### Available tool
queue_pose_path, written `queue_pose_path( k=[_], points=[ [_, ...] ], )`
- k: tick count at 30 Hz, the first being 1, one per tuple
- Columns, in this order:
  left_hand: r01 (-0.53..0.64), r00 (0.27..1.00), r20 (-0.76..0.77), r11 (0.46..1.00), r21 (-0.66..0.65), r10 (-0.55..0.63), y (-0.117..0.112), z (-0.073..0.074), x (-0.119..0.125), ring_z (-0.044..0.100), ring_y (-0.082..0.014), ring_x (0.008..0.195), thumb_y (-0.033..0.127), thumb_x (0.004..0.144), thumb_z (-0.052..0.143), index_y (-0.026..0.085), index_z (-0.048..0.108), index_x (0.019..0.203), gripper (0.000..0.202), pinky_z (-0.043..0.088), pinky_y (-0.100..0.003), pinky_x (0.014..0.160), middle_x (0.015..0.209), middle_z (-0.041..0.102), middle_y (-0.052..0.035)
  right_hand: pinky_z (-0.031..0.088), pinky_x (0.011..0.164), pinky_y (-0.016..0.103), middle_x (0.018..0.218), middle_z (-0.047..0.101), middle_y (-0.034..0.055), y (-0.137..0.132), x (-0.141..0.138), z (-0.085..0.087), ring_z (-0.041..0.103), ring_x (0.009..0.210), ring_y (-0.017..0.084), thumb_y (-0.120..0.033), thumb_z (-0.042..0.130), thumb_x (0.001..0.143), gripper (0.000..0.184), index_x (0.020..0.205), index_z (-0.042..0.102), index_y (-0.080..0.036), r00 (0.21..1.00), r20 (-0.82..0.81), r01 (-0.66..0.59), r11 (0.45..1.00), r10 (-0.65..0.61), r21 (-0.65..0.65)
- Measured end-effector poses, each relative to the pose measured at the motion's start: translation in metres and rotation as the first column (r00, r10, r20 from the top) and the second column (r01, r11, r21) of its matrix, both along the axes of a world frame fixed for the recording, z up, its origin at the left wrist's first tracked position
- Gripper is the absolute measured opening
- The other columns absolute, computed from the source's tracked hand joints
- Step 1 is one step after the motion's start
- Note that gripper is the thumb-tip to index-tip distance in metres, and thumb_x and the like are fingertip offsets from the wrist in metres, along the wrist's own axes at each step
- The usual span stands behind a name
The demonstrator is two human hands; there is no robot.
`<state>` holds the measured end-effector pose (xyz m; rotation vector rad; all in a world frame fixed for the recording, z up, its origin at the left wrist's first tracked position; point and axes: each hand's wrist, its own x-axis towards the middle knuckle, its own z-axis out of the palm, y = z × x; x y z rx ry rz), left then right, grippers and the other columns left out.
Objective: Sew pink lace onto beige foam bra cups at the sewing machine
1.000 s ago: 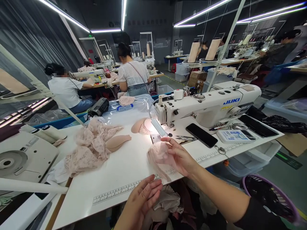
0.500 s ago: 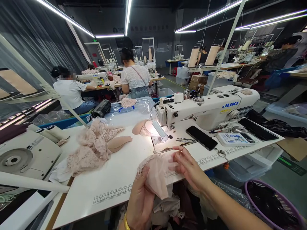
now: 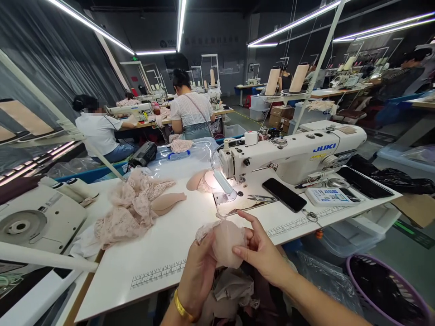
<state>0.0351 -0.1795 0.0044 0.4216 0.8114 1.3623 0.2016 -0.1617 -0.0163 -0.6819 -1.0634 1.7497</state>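
My left hand (image 3: 199,267) and my right hand (image 3: 260,249) both grip a pale pink lace bra piece (image 3: 224,240) over the near edge of the white sewing table (image 3: 163,235). The left hand's fingers wrap its left side; the right hand pinches its right side with thumb and fingers. A white JUKI sewing machine (image 3: 292,151) stands just beyond, its lamp lit over the needle plate (image 3: 226,197). Left of the hands lies a heap of pink lace pieces and foam cups (image 3: 132,206).
A black phone (image 3: 283,194), small scissors (image 3: 261,198) and a control panel (image 3: 331,196) lie right of the needle. More fabric sits in my lap (image 3: 234,290). A purple basket (image 3: 387,290) stands low right. Other people (image 3: 190,111) sew at tables behind.
My left hand rose from below the table edge and took hold of the pink piece. Both hands drew the piece back from the needle toward me and bunched it.
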Motion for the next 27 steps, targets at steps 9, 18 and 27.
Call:
queue_pose_path(
  k=[9, 18, 27],
  points=[
    [-0.017, 0.982, 0.181, 0.989, -0.149, 0.045, 0.007, 0.002, 0.002, 0.071, -0.0174, 0.083, 0.027, 0.078, 0.087, 0.016, 0.076, 0.099, 0.026, 0.059, -0.032, 0.088, 0.097, 0.077, -0.0045, 0.046, 0.069, 0.031, 0.083, 0.063, -0.0038, 0.002, 0.014, -0.012, 0.060, 0.069, 0.015, -0.058, 0.078, 0.085, 0.098, 0.155, 0.017, -0.029, 0.982, 0.117, -0.145, 0.988, 0.151, -0.058],
    [0.073, 0.956, 0.290, 0.994, -0.075, -0.048, 0.009, -0.002, -0.002, 0.072, -0.0216, 0.094, 0.014, 0.077, 0.080, 0.014, 0.075, 0.101, 0.024, 0.057, -0.035, 0.094, 0.105, 0.077, -0.0078, 0.047, 0.088, 0.035, 0.104, 0.073, 0.0030, 0.007, -0.007, -0.001, 0.067, 0.095, 0.019, -0.036, 0.086, 0.083, 0.101, 0.155, 0.014, -0.033, 0.993, -0.101, 0.051, 0.997, -0.056, -0.054],
    [0.018, 0.993, 0.117, 0.995, -0.098, -0.007, 0.023, 0.008, 0.001, 0.069, -0.0195, 0.085, 0.023, 0.075, 0.088, 0.013, 0.076, 0.091, 0.022, 0.060, -0.030, 0.078, 0.094, 0.075, -0.0063, 0.047, 0.082, 0.030, 0.100, 0.072, 0.0014, 0.007, -0.007, -0.007, 0.065, 0.088, 0.016, -0.035, 0.082, 0.087, 0.096, 0.156, 0.016, -0.032, 0.997, -0.067, 0.030, 0.999, -0.029, 0.020]
  ],
)
